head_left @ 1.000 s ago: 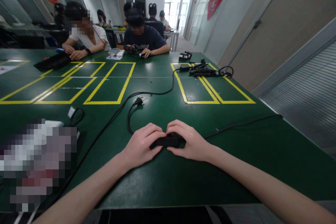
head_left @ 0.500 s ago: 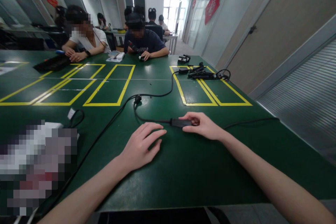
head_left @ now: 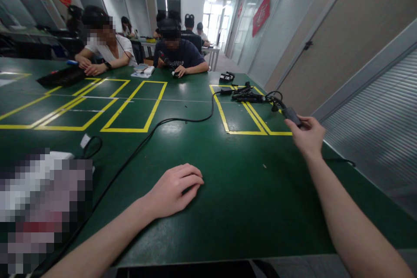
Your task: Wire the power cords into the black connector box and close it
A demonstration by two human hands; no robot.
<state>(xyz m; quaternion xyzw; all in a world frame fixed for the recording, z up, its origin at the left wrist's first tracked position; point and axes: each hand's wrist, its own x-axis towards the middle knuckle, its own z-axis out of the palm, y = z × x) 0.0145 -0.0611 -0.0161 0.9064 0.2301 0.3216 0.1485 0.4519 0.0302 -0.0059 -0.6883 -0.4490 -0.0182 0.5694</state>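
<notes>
My right hand [head_left: 309, 137] is closed around a black power adapter [head_left: 292, 116], thumb on one side and fingers on the other. The adapter is held near the right edge of the green table [head_left: 234, 208], beside a heap of black cables [head_left: 246, 94]. A dark plug [head_left: 275, 107] shows just left of the adapter. Behind my right wrist, a thin black cord [head_left: 340, 160] runs to the table's edge. My left hand [head_left: 177, 189] rests palm down on the table, fingers loosely bent and holding nothing.
A long black cable [head_left: 146, 135] crosses the table from lower left to the heap. Yellow tape outlines [head_left: 124, 130] mark the tabletop. A blurred-out bundle [head_left: 45, 208] lies at left. Two people sit opposite, one behind a black tray [head_left: 60, 77]. A small black-and-white item [head_left: 227, 77] lies beyond the heap.
My right hand has carried the power adapter from the table's middle to the right and away, towards the cable heap; its cord and plug came along. My left hand has drawn back slightly.
</notes>
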